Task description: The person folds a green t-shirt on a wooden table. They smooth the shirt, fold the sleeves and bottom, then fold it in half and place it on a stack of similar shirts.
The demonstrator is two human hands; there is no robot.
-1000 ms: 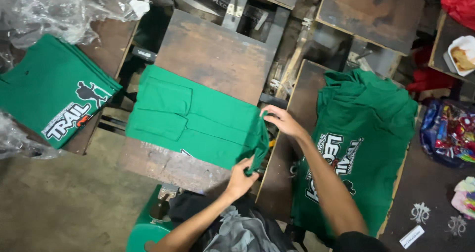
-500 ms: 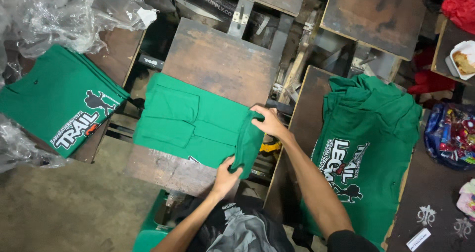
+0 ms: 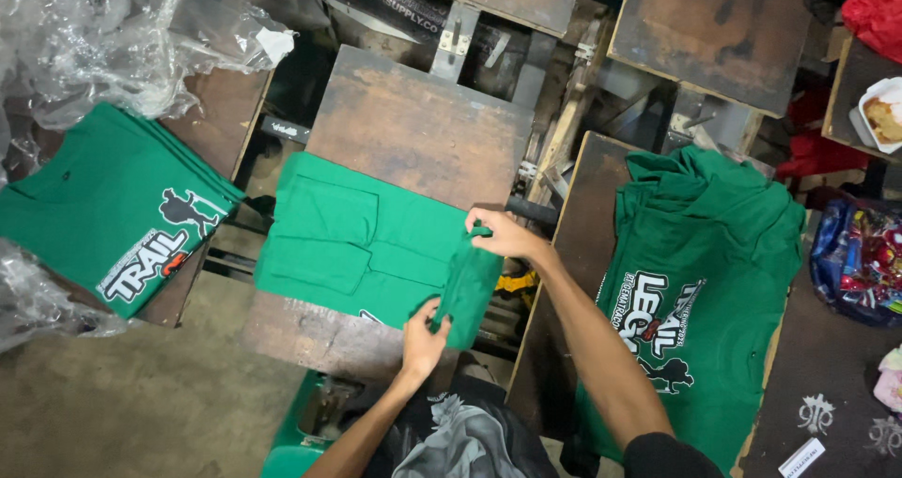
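plain green shirt (image 3: 376,253) on brown board (image 3: 413,121); green stacks (image 3: 714,281) carry white-and-black prints.

Dim, even overhead light; soft shadows between the boards, glare on the clear plastic (image 3: 113,46), slight blur throughout.

Taking the wooden platen (image 3: 413,131) as landmark: its far half lies bare, open to a reach from above, while its near half is covered by the folded green shirt (image 3: 357,248). To its left, crumpled plastic sheeting (image 3: 122,46) and a stack of printed green shirts (image 3: 103,224) fill the neighbouring board. To its right, metal brackets (image 3: 564,131) crowd the gap, and beyond them another green shirt pile (image 3: 705,281) covers that board.
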